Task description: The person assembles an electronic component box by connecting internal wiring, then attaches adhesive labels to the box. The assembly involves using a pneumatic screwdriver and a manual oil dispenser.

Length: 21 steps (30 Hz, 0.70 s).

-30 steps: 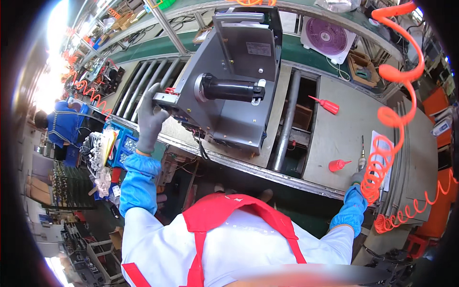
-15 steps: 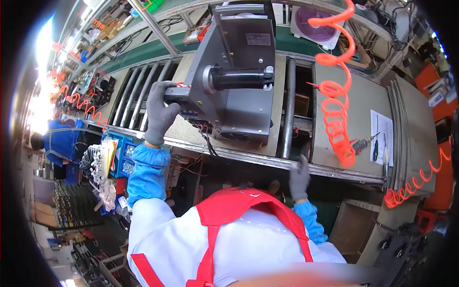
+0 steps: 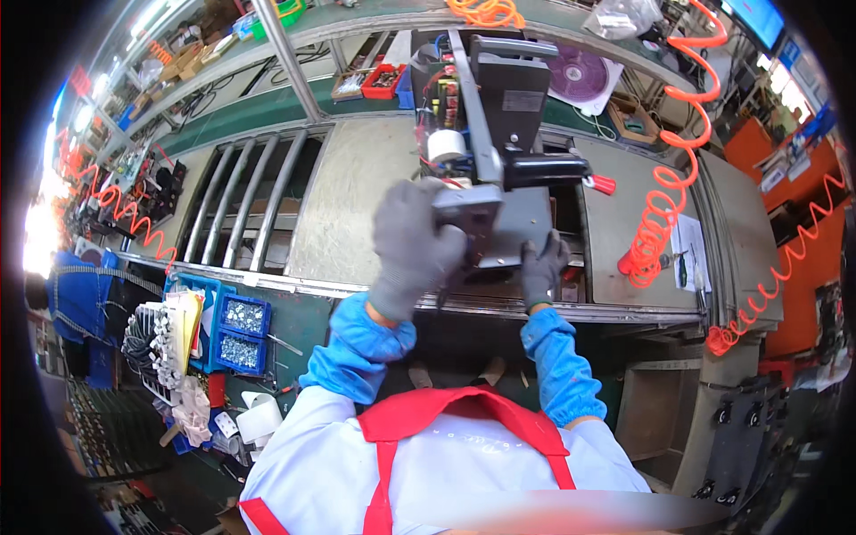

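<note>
A grey metal machine housing (image 3: 517, 234) sits on the conveyor in front of me. A black cylinder (image 3: 548, 168) sticks out of it to the right, and wired parts with a white round piece (image 3: 446, 145) show on its left side. My left hand (image 3: 412, 245), in a grey glove, is closed on the housing's near left corner; its fingertips are partly hidden. My right hand (image 3: 544, 270), gloved too, grips the near right edge of the housing's flat base.
Metal rollers (image 3: 259, 201) lie left of a bare board (image 3: 343, 196). An orange coiled hose (image 3: 664, 205) hangs at the right above a paper sheet (image 3: 688, 250). Blue bins of small hardware (image 3: 242, 330) stand at near left. A purple fan (image 3: 580, 73) is behind the housing.
The housing has shifted right and turned, so its wired inside now shows. My left hand has moved right with it. My right hand has come up from the conveyor's edge onto the base.
</note>
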Available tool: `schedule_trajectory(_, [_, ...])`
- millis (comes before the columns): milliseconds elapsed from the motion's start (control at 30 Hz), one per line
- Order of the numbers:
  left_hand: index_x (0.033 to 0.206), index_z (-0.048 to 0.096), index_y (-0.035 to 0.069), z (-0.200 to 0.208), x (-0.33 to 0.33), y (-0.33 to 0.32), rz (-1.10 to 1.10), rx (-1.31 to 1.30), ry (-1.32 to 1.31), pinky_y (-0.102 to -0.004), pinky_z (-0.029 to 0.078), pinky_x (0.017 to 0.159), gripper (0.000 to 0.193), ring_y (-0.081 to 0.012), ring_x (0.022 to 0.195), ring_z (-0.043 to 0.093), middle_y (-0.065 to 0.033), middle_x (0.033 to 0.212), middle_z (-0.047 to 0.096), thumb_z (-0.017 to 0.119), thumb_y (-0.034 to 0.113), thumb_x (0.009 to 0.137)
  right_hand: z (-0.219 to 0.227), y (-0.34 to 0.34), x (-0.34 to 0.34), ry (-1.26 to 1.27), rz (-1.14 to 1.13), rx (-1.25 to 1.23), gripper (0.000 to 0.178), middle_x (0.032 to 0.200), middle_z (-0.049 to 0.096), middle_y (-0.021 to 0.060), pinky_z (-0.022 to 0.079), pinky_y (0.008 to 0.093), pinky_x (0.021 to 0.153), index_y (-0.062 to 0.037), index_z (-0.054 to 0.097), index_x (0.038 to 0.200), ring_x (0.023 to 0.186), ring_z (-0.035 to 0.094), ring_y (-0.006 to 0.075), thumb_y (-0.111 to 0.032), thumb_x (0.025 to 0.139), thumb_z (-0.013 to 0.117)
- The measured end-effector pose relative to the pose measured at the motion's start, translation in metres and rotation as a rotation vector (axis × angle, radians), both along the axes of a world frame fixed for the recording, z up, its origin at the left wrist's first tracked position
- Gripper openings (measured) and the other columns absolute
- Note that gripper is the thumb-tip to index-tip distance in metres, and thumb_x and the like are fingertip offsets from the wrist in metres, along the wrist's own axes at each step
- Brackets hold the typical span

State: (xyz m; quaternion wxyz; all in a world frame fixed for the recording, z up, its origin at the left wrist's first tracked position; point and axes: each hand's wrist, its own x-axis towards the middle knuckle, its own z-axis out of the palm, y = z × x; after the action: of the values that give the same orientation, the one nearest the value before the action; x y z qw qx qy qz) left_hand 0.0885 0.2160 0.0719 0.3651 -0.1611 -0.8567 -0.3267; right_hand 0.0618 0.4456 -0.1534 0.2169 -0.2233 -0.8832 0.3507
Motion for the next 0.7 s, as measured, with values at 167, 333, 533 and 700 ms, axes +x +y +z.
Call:
schedule_trajectory(167, [0.110,0.060,0.004,0.007,0.032,0.039,-0.054,0.049,0.021,-0.0453,0.044,0.068,0.043,-0.0331,0.077,0.055,-0.0146,0.086,0.055,0.069,0.020,0.071,-0.020,0.066,-0.020,0.119,0.293,0.051,0.064,0.144,0.036,0.0261,0.029,0.0450,0.114,-0.0063,0.037,0.147,0.136,0.032,0.0391,-0.034,0.093,0.056])
schedule_trajectory(333, [0.116,0.060,0.004,0.011,0.023,0.043,-0.081,-0.065,0.035,-0.0395,0.046,0.072,0.044,-0.0268,0.084,0.059,-0.0124,0.090,0.056,0.072,0.027,0.081,0.012,0.077,-0.036,-0.106,0.338,0.099,0.074,0.141,0.039,0.0272,0.035,0.0475,0.108,-0.0051,0.035,0.147,0.131,0.039,0.0433,-0.047,0.092,0.058])
schedule_trajectory(533, [0.110,0.070,0.007,-0.026,-0.041,-0.068,-0.313,0.698,-0.294,-0.0294,0.053,0.078,0.026,-0.0137,0.092,0.066,-0.0063,0.101,0.071,0.068,0.018,0.086,0.074,0.023,0.016,0.124,0.299,-0.255,0.072,0.144,0.039,0.0259,0.037,0.0437,0.109,0.0043,0.036,0.144,0.132,0.042,0.0370,-0.042,0.093,0.057])
schedule_trajectory(700, [0.124,0.061,-0.001,-0.032,-0.142,-0.164,0.127,0.198,-0.284,-0.0356,0.052,0.084,0.049,-0.0257,0.099,0.067,-0.0153,0.109,0.070,0.064,0.031,0.087,0.168,-0.050,0.063,0.412,0.605,-0.528,0.088,0.141,0.041,0.0200,0.035,0.0399,0.109,0.0053,0.026,0.148,0.130,0.042,0.0298,-0.037,0.084,0.069])
